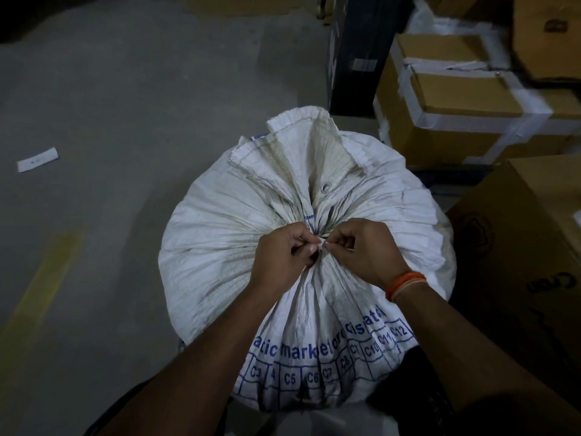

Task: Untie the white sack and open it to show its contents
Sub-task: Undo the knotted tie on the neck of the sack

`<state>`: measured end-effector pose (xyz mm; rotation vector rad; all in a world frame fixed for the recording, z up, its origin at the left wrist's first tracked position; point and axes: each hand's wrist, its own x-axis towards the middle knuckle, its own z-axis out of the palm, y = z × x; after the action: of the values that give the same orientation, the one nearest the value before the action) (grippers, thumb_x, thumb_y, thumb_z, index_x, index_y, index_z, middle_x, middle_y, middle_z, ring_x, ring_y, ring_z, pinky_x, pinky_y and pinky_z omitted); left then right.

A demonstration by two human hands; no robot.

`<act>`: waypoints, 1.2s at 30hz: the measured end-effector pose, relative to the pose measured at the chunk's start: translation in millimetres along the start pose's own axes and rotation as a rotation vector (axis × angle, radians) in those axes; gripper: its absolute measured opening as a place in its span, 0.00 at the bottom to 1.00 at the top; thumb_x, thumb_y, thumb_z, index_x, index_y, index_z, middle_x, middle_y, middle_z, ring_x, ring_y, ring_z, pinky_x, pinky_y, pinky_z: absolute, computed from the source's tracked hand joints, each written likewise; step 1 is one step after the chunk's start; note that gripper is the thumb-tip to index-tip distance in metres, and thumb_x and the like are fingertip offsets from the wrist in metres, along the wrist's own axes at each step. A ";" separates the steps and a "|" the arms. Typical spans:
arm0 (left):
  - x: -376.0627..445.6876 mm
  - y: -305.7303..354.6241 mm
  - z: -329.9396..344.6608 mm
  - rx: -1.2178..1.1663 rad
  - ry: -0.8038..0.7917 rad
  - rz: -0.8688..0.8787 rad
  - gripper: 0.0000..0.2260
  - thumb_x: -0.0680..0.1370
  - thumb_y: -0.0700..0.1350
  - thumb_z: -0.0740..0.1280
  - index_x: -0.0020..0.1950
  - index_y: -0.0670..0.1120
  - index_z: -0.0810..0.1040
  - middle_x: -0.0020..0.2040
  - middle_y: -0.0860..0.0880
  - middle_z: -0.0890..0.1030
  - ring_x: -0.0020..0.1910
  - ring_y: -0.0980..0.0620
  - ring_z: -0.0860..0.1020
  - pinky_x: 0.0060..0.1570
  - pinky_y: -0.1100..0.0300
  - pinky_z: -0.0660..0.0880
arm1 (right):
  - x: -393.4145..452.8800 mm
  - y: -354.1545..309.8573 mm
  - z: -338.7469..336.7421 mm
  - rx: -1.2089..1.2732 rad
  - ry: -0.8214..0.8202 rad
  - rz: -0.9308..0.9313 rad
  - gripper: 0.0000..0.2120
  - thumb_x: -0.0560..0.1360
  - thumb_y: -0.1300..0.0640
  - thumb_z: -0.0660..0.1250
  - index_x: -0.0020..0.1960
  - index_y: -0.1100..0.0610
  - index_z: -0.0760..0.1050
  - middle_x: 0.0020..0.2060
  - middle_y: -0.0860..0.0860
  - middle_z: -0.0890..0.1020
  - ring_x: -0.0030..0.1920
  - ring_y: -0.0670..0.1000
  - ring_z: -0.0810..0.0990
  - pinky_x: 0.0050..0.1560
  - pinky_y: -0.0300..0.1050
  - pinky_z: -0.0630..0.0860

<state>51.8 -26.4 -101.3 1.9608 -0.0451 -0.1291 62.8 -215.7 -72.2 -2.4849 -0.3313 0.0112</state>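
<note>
The white sack [306, 269], a woven plastic bag printed with blue lettering and a numbered grid, is seen standing full on the concrete floor [125, 121], just in front of the person and beside stacked cardboard boxes [456, 114]. Its neck is drawn tight into radiating pleats, and the loose mouth flap [301, 146], with a metal eyelet [327, 185], is folded away on the far side.

The left hand [279, 258] and the right hand [358, 250] are brought together at the gathered neck. The fingers [301, 243] of both hands are curled, and a small white tie [321, 243] is pinched between them, each hand holding one side of it. Whether it is a knot, a string or a plastic tie cannot be told, as most of it is hidden by the fingers.

The task is judged to be at its beginning: the tie is being worked, yet the neck is closed and nothing of the contents can be seen. The tie has yet to be freed, the pleats loosened, and the mouth spread wide for the contents to be shown.
</note>
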 end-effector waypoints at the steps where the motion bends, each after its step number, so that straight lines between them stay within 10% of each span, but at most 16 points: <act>1: 0.0 0.0 0.1 -0.002 0.000 -0.004 0.07 0.78 0.38 0.73 0.45 0.50 0.85 0.39 0.51 0.88 0.38 0.52 0.87 0.46 0.47 0.85 | -1.5 1.9 -4.1 0.017 -0.021 0.007 0.03 0.69 0.56 0.77 0.40 0.51 0.84 0.32 0.42 0.80 0.32 0.38 0.77 0.35 0.24 0.69; 19: -3.0 3.0 -0.4 -0.061 0.019 -0.058 0.09 0.78 0.37 0.73 0.44 0.50 0.85 0.40 0.49 0.88 0.37 0.48 0.87 0.46 0.43 0.85 | -4.5 10.3 -21.4 -0.024 -0.020 0.044 0.02 0.70 0.57 0.77 0.39 0.53 0.85 0.32 0.44 0.82 0.31 0.39 0.76 0.36 0.25 0.67; 24: -3.9 4.9 0.0 -0.032 0.040 -0.048 0.09 0.78 0.37 0.73 0.44 0.52 0.85 0.40 0.51 0.88 0.36 0.51 0.87 0.45 0.45 0.86 | -0.7 -3.8 0.9 -0.031 0.018 -0.006 0.02 0.70 0.56 0.77 0.39 0.52 0.85 0.34 0.47 0.84 0.33 0.45 0.78 0.38 0.38 0.73; 36: -7.5 10.9 -6.8 -0.086 0.081 -0.074 0.06 0.78 0.46 0.73 0.53 0.55 0.80 0.37 0.49 0.88 0.35 0.52 0.87 0.44 0.51 0.85 | 0.8 5.2 -6.1 0.016 0.030 0.029 0.04 0.70 0.57 0.78 0.39 0.52 0.83 0.31 0.43 0.80 0.32 0.38 0.76 0.36 0.23 0.69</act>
<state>45.4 -23.7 -88.2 1.8804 0.0844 -0.0985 65.3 -223.1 -70.3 -2.4708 -0.2822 -0.0110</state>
